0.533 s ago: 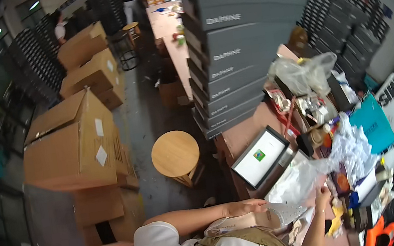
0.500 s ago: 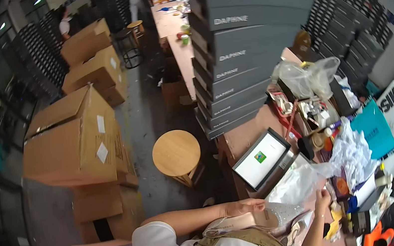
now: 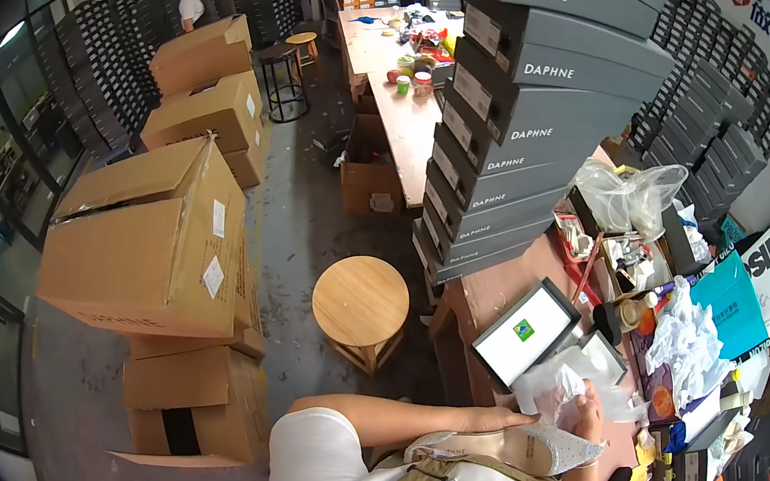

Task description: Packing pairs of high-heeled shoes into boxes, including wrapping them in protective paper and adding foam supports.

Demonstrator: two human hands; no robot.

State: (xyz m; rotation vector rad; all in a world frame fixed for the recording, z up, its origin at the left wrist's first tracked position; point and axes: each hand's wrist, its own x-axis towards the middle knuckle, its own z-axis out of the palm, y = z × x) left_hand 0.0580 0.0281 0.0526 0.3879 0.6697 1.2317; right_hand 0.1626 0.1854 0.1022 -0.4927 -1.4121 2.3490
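A pale shoe (image 3: 564, 449) with a glittery pointed toe and beige insole lies across my lap, against my shirt. My left hand (image 3: 497, 419) is closed on its near upper edge. My right hand (image 3: 588, 417), beside the toe, pinches crumpled translucent wrapping paper (image 3: 558, 391). Part of that wrapping spreads over the table edge. Just beyond it lies a dark-rimmed rectangular thing (image 3: 526, 331) with a white face and a small coloured picture. The shoe's underside is hidden.
A tall leaning stack of grey shoe boxes (image 3: 537, 130) stands on the pinkish table (image 3: 501, 293). Crumpled plastic (image 3: 689, 336) and a turquoise packet (image 3: 731, 305) clutter the right. A round wooden stool (image 3: 361, 301) stands ahead; cardboard cartons (image 3: 149, 244) line the left.
My right hand has come left, closer to the shoe's toe and my left hand, bunching the wrapping that was stretched out. The view has shifted, showing more of the floor and box stack.
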